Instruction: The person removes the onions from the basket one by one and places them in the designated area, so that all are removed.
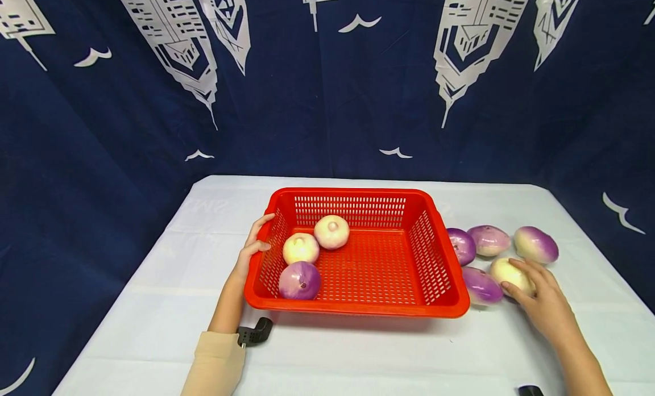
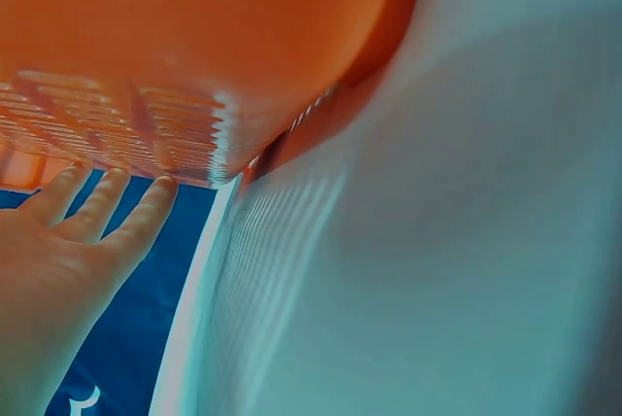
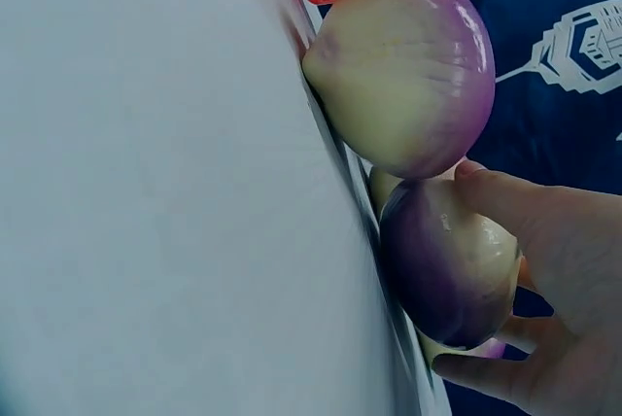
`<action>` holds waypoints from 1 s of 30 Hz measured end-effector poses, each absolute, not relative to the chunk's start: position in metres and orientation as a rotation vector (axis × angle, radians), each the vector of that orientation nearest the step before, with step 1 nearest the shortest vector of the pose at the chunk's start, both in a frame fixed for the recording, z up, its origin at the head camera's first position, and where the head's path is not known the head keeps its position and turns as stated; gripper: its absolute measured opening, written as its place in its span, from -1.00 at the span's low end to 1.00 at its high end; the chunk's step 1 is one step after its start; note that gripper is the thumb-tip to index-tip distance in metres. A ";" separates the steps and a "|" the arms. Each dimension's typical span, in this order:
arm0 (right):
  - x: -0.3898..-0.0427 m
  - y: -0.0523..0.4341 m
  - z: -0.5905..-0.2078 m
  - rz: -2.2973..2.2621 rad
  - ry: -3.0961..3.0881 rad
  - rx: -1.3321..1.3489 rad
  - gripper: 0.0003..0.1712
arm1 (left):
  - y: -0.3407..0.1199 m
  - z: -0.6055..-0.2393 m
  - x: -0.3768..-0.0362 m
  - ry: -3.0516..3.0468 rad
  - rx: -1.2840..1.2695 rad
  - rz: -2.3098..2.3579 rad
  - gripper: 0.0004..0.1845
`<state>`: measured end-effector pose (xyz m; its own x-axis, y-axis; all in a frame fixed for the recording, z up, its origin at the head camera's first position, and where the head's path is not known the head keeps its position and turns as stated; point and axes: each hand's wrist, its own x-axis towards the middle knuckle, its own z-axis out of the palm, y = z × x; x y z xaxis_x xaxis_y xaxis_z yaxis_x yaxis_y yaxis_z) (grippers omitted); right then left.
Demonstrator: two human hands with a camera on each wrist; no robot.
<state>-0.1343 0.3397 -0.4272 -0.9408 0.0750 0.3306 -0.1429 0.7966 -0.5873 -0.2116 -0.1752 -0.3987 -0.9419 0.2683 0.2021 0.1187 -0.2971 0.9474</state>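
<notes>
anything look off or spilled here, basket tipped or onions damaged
Nothing stands out. The red basket sits flat on the white table with three onions inside; five more lie in a loose cluster beside it. The left hand rests on the basket's rim, and the right hand grips one onion. None looks damaged.
</notes>
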 end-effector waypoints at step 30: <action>-0.120 0.294 -0.376 0.822 -2.576 0.085 -0.37 | -0.174 -0.395 -0.210 1.822 0.467 2.403 -0.30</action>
<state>-0.1202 0.2938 -0.3758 -0.9046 0.0709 0.4203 -0.1857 0.8220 -0.5384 -0.2098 -0.1741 -0.3953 -0.9492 0.2532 0.1870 0.1118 -0.2843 0.9522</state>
